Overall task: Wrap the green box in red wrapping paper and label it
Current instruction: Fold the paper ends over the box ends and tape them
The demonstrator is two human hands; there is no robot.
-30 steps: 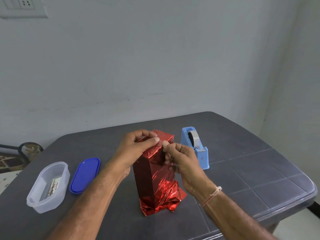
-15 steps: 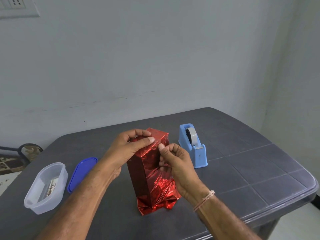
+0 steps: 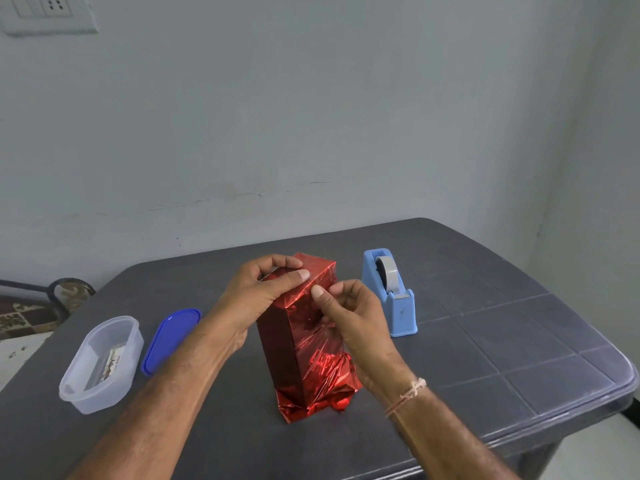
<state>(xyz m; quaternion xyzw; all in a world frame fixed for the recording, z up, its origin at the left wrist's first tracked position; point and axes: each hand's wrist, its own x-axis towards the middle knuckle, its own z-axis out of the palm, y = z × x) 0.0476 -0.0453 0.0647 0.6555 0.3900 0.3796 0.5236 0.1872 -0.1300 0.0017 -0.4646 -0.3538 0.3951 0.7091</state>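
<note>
A tall box (image 3: pixel 277 344) stands up straight in the middle of the dark grey surface (image 3: pixel 485 358). Shiny red wrapping paper (image 3: pixel 311 355) covers it all over. The paper is flat and smooth near the top. At the bottom it is crinkled and bunches out onto the surface.

The left hand (image 3: pixel 256 292) holds the top of the box. Its fingers (image 3: pixel 277 263) curl over the far side of the top, and its thumb presses flat on the near top edge. The right hand (image 3: pixel 353 317) is at the top right side of the box. Its thumb and first finger are close together and pinch the paper just under the top edge. The other fingers are curled in. I cannot tell if there is something small between the pinching fingers. A thin string band (image 3: pixel 407 396) is tied around the right wrist.

A light blue tape holder (image 3: pixel 398 313) stands just to the right of the box, behind the right hand. A grey roll of tape (image 3: pixel 388 275) sits in it. On the left, well apart from the box, is a clear plastic tub (image 3: pixel 104 362) with something small inside. A blue lid (image 3: pixel 171 337) lies flat beside the tub, between it and the left arm. Behind the surface is a pale wall (image 3: pixel 311 116) with a plug plate (image 3: pixel 48 12) high in the left corner.
</note>
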